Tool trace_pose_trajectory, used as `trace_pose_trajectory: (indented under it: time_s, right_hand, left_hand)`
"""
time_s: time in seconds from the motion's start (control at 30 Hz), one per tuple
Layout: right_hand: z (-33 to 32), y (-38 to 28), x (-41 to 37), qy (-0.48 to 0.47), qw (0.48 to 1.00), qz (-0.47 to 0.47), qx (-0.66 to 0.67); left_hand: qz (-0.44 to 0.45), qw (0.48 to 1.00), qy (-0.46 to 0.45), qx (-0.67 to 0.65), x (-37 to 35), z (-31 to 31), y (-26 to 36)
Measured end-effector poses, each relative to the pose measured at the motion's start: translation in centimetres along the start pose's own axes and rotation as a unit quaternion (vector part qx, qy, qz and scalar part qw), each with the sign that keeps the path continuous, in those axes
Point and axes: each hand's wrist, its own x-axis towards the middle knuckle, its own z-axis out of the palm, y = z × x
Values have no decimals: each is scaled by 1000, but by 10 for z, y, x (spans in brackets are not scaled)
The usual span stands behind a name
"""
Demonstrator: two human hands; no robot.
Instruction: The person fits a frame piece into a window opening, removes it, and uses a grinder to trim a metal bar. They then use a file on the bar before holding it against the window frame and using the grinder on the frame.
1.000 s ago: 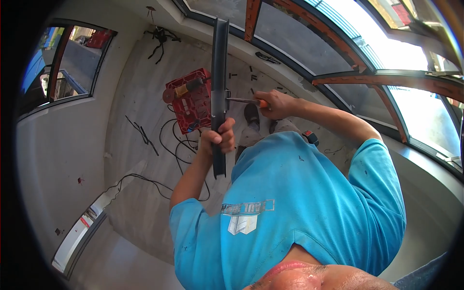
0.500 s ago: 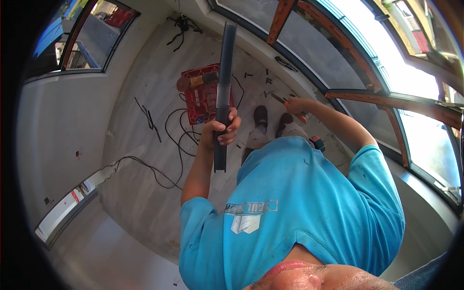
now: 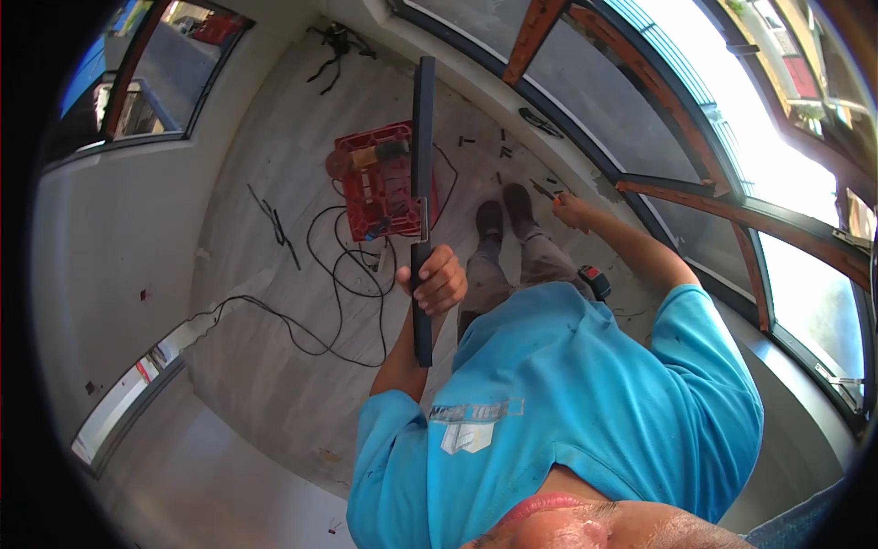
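Item: long dark metal bar [image 3: 422,137], L hand [image 3: 436,279] gripping it near its lower end.

Bar is straight, slim, box-section w/ matte finish, running almost vertically in the head view above the pale grey floor [image 3: 265,357]; a small bright metal fitting is showing on its edge just above the grip. L fingers are wrapping tight round the bar, thumb closing over them. R hand [image 3: 572,212] is reaching out, arm extended, near the dark window frame [image 3: 585,156]; its fingers are curling shut on a thin screwdriver [image 3: 541,189] w/ an orange handle, grip detail too small to tell. Red plastic case [image 3: 375,188], ribbed and squarish, is lying on the floor behind the bar, black cables [image 3: 343,274] looping beside it. Dark shoes [image 3: 503,212] are standing between case and R hand. Blue T-shirt [image 3: 567,393] is filling the foreground.
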Motion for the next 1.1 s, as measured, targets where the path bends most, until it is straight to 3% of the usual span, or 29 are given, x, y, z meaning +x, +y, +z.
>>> trace_pose_trajectory:
  time_s: [0.03, 0.07, 0.13, 0.27, 0.33, 0.4, 0.6, 0.73, 0.8, 1.0, 1.1]
  right_hand:
    - [-3, 4, 3, 75, 997, -34, -6]
    - [-13, 9, 11, 75, 997, -27, -7]
    - [-20, 20, 26, 75, 983, -86, -147]
    - [-22, 78, 121, 129, 978, -86, -142]
    - [-31, 87, 165, 211, 965, -91, -127]
    - [-48, 85, 189, 211, 961, -86, -154]
    - [-56, 120, 264, 192, 955, -12, -224]
    - [-52, 138, 275, 212, 950, -25, -229]
    - [-44, 146, 282, 318, 919, 2, -234]
    - [-28, 154, 293, 353, 918, 57, -170]
    - [-3, 156, 291, 390, 912, -43, -123]
  left_hand:
    - [-1, 1000, 2, -9, 6, -11, 0]
    - [-18, 1000, -17, -4, 13, -25, 2]
    - [-26, 999, -24, -8, 13, -49, 4]
    - [-26, 1000, 12, 1, 18, -96, 14]
    - [-4, 999, 39, 4, 19, -142, 23]
    - [45, 995, 94, -5, 11, -171, 27]
    - [108, 987, 107, -45, 3, -254, 25]
    - [131, 981, 142, -32, 4, -274, 23]
    - [127, 980, 148, -36, 6, -275, 20]
    - [93, 978, 187, -16, 6, -250, 16]
    - [77, 978, 191, 17, 3, -231, 9]
